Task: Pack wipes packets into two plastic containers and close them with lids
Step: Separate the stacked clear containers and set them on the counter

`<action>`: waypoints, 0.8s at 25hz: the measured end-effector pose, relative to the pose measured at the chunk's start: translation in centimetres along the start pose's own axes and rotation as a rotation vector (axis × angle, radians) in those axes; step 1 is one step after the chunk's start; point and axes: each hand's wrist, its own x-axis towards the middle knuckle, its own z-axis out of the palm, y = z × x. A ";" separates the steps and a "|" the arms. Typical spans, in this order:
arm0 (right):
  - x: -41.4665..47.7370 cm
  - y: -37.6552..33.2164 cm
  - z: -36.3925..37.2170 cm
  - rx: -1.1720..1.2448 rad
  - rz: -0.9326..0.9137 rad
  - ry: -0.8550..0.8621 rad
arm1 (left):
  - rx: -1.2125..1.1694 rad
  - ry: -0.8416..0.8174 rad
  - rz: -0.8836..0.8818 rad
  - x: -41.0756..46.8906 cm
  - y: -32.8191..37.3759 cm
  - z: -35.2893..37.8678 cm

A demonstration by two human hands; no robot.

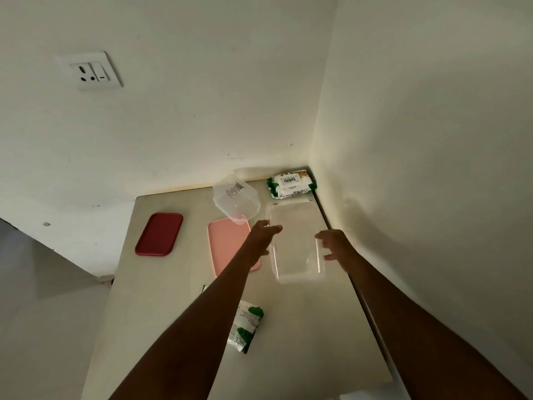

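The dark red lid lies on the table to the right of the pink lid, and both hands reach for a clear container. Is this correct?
Not quite. In the head view the dark red lid lies to the left of the pink lid. Both the left hand and right hand do reach the clear container on the table.

A pale, matte bench [173, 298] fills the lower centre of the frame, running from the bottom edge up to the room corner at upper right of centre. Two off-white walls meet there: the back wall [202, 111] spans the upper left and centre, the side wall [432, 140] the right. A white electrical socket plate [91, 70], with three pin holes and a rocker switch, sits on the back wall at upper left. A grey floor [34, 284] shows at lower left, beside the bench. Small dark marks speckle the back wall.
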 end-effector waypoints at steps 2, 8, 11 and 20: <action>0.3 -1.6 -0.1 0.109 -0.012 0.001 | -0.113 0.009 0.044 0.2 1.6 -0.8; 0.9 -3.1 0.0 0.359 -0.035 -0.060 | -0.216 0.005 0.156 0.1 1.8 -1.7; 1.0 -2.3 0.3 0.365 -0.037 -0.097 | -0.245 -0.008 0.153 0.3 0.7 -1.7; 1.5 1.5 0.8 0.473 -0.004 -0.107 | -0.228 0.078 0.114 1.2 -2.6 -1.4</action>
